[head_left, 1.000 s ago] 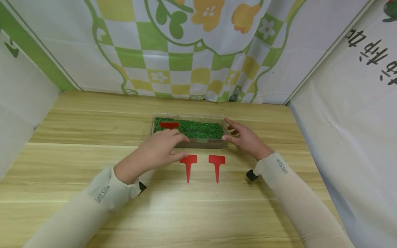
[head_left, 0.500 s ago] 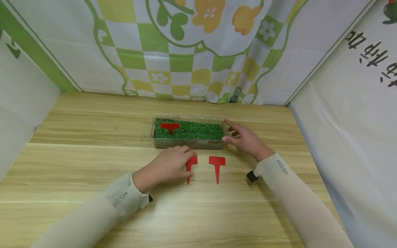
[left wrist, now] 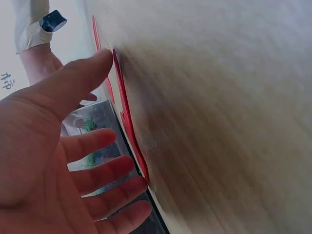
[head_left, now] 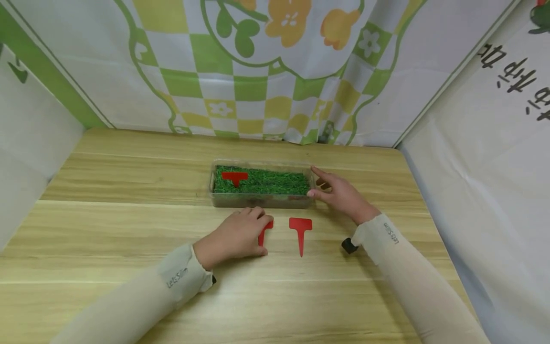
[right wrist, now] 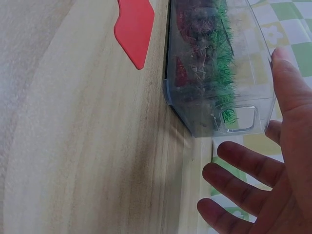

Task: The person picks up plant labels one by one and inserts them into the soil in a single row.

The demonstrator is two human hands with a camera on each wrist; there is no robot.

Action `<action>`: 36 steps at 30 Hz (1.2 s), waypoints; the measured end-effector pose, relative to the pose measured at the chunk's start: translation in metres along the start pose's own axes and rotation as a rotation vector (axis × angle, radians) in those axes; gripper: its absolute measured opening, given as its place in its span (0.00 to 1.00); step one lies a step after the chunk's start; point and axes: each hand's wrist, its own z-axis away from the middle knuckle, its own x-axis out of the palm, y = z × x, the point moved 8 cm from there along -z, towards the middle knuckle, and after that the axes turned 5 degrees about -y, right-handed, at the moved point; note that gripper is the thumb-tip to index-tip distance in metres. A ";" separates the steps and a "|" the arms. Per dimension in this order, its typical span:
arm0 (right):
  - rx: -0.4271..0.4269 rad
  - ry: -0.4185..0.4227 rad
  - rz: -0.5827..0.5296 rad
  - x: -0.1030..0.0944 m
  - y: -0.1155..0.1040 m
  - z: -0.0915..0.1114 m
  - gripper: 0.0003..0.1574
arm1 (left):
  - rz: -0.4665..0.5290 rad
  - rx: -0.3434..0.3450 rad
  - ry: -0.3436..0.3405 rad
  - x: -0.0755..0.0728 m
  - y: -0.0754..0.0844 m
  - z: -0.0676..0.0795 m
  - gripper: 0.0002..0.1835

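Note:
My left hand (head_left: 236, 232) reaches over a red T-shaped plant label (head_left: 268, 224) that lies flat on the table. In the left wrist view the thumb is at the narrow end of this plant label (left wrist: 129, 124) and the fingertips are by its head, the fingers spread. A second red plant label (head_left: 301, 229) lies to its right. My right hand (head_left: 341, 196) holds the right end of a clear plastic box (head_left: 262, 200) between thumb and index finger; its other fingers hang free. Green artificial grass (head_left: 279, 180) fills the box, with another red plant label (head_left: 235, 177) upright at the left.
A wood-grain table (head_left: 275, 296) carries everything. Behind it hangs a green and yellow checked curtain (head_left: 249, 86). A white sheet with dark writing (head_left: 511, 71) closes off the right side.
My left hand has moved from over the box towards me, down onto the left loose plant label, uncovering the label in the grass. The right hand stays on the box end.

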 end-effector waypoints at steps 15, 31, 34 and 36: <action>0.005 0.005 -0.014 0.003 0.004 -0.001 0.52 | -0.040 -0.020 -0.010 0.002 0.003 0.000 0.46; 0.030 -0.007 -0.029 0.003 0.003 0.000 0.50 | -0.016 -0.021 0.005 -0.001 0.002 0.001 0.58; 0.029 -0.005 -0.024 0.003 0.003 -0.001 0.50 | -0.001 -0.023 0.022 -0.003 0.002 0.000 0.61; 0.024 -0.003 -0.019 0.003 0.003 -0.001 0.50 | 0.019 -0.026 0.036 -0.004 0.000 0.000 0.61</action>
